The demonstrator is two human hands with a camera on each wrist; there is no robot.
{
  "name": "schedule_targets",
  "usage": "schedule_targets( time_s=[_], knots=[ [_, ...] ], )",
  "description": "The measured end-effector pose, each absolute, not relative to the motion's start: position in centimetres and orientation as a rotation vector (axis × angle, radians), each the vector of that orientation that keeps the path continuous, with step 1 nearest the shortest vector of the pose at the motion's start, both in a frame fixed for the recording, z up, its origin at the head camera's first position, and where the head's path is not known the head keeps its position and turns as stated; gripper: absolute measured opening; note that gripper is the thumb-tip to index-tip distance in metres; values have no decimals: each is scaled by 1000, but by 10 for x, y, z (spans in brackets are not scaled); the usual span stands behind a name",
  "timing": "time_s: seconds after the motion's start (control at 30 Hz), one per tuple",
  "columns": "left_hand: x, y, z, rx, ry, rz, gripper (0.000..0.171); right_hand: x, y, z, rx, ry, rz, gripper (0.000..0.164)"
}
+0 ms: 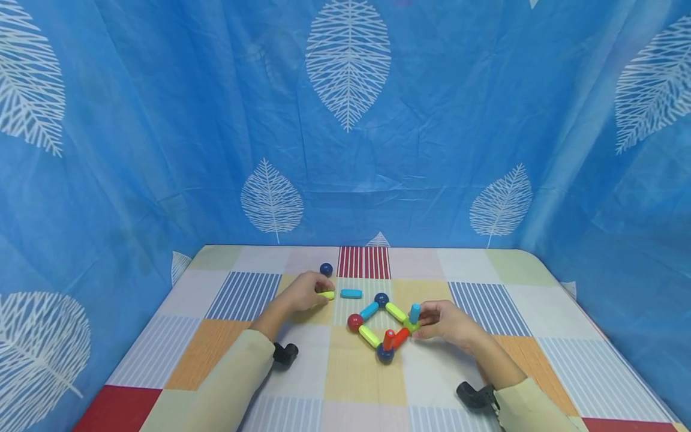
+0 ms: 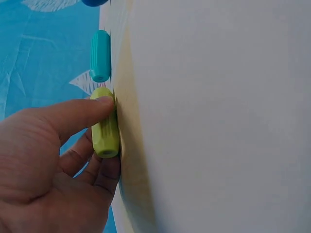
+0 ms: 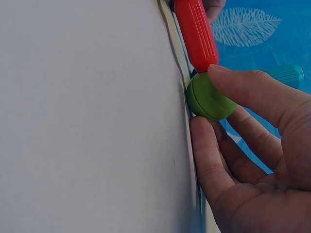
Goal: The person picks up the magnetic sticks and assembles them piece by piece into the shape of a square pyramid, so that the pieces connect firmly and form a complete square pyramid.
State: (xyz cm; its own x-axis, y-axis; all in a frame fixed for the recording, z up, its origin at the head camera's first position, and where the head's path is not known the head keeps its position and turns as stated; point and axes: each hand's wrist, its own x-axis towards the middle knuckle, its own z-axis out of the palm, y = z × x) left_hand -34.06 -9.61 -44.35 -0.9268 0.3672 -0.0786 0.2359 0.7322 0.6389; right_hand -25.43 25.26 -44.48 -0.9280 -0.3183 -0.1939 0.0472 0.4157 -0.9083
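My left hand [image 1: 305, 292] holds a yellow-green stick [image 2: 105, 131] low at the tabletop, thumb across its upper end and fingers behind it. My right hand [image 1: 448, 323] grips a green ball [image 3: 209, 99] between thumb and fingers. That ball is the right corner of a four-sided frame of sticks and balls. A red stick [image 3: 197, 36] runs from it to a dark blue ball [image 1: 385, 354]; a blue stick [image 1: 414, 313] stands upright on it. The frame's other corners are a red ball [image 1: 354, 323] and another dark blue ball [image 1: 381, 299]. A second red stick [image 1: 389, 339] stands upright at the near corner.
A loose blue stick [image 1: 351, 294] lies just right of the left hand. Behind that hand sits a loose dark blue ball [image 1: 326, 269]. A patchwork-patterned cloth [image 1: 367, 414] covers the table, and a blue leaf-print curtain [image 1: 421, 198] hangs behind and at both sides.
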Motion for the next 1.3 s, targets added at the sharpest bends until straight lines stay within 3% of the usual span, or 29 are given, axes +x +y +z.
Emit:
schedule_targets(
  time_s=[1.3],
  knots=[
    [-342,-104,-444,443,2613,1060,20,-256,251,-442,-220,2352,-1487,40]
  ],
)
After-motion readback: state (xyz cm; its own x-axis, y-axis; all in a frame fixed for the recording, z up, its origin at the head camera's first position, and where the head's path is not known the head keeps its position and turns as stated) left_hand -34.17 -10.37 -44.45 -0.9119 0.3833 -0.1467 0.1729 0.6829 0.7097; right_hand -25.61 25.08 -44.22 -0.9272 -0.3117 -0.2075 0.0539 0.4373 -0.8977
